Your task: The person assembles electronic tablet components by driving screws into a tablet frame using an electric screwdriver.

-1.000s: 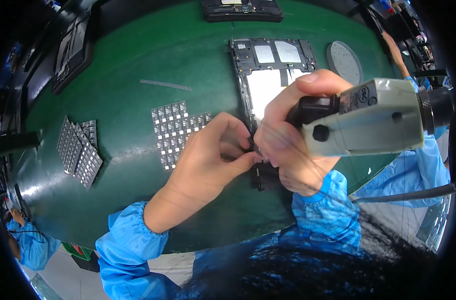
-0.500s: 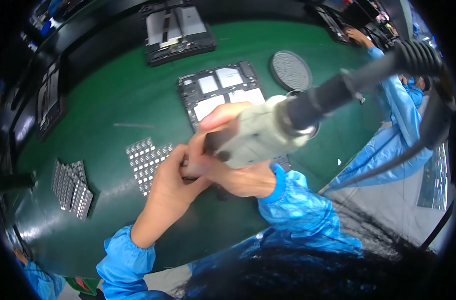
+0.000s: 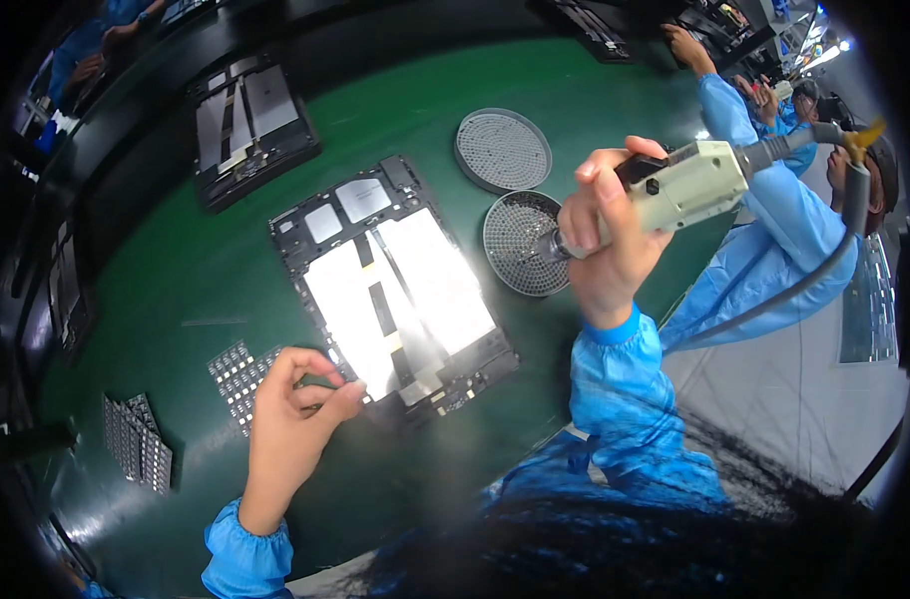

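An opened tablet [image 3: 430, 270] with shiny silver battery panels lies in front of me, its circuit board along the near edge. My left hand [image 3: 295, 419] is at the tablet's near left corner, thumb and fingers pinched together. Whatever may be between those fingertips is too small to make out. My right hand [image 3: 615, 250] grips a pale green electric screwdriver [image 3: 699, 190], its cable running off to the right. The screwdriver's front end points over a round grey perforated tray [image 3: 525, 225] right of the tablet; its tip is hard to make out.
A second round grey tray [image 3: 503, 150] sits just beyond the first. Dark sheets of small pale pieces [image 3: 237, 374] lie left of the tablet, with more sheets [image 3: 136, 439] farther left. Another opened tablet [image 3: 250, 125] stands at the back. At right, a co-worker's blue sleeve [image 3: 789, 210] reaches in.
My hands have come apart. The right hand has carried the screwdriver from above the tablet rightward to the round tray. My left hand remains near the tablet's left side, and the view has shifted.
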`<state>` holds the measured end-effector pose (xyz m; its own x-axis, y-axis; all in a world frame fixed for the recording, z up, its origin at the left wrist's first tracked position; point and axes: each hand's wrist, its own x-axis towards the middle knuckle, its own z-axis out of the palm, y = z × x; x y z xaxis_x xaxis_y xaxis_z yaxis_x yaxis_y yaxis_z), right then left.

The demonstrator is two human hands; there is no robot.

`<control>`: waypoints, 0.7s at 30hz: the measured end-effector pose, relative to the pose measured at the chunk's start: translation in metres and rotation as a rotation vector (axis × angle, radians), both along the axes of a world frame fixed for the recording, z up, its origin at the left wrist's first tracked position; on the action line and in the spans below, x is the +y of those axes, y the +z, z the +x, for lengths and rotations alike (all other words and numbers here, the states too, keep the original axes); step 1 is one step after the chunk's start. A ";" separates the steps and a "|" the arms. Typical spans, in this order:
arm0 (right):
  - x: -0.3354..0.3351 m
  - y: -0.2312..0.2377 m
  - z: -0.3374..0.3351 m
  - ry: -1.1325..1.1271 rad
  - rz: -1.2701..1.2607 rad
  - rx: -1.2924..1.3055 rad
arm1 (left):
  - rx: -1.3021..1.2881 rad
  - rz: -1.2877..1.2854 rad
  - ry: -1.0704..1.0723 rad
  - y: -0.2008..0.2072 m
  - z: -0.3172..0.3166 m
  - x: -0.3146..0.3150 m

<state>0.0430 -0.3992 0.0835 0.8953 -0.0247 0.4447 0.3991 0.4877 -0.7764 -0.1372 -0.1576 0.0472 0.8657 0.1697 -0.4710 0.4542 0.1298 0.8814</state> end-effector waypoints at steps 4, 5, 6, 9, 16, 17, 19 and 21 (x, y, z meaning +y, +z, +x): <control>-0.017 -0.014 0.011 -0.061 -0.081 -0.011 | 0.027 0.001 -0.020 0.003 0.004 -0.002; -0.017 -0.017 0.012 -0.064 -0.131 -0.043 | 0.032 0.002 -0.030 0.002 0.005 -0.003; -0.015 -0.018 0.013 -0.062 -0.178 -0.072 | 0.019 -0.010 -0.006 0.003 0.005 -0.005; -0.012 -0.020 0.015 -0.036 -0.154 -0.029 | 0.033 -0.002 0.000 0.007 0.007 -0.006; -0.011 -0.020 0.021 -0.038 -0.169 0.051 | 0.045 0.020 -0.022 0.006 0.007 -0.007; -0.011 -0.019 0.020 -0.037 -0.170 0.050 | 0.044 0.020 -0.021 0.006 0.007 -0.007; -0.011 -0.022 0.018 -0.022 -0.178 0.059 | 0.023 0.003 -0.011 0.006 0.005 -0.006; -0.011 -0.024 0.016 -0.013 -0.187 0.036 | 0.026 -0.002 0.000 0.008 0.005 -0.007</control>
<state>0.0592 -0.4102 0.0597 0.9109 0.0433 0.4103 0.3749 0.3285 -0.8669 -0.1324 -0.1650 0.0550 0.8530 0.1688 -0.4939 0.4772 0.1315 0.8689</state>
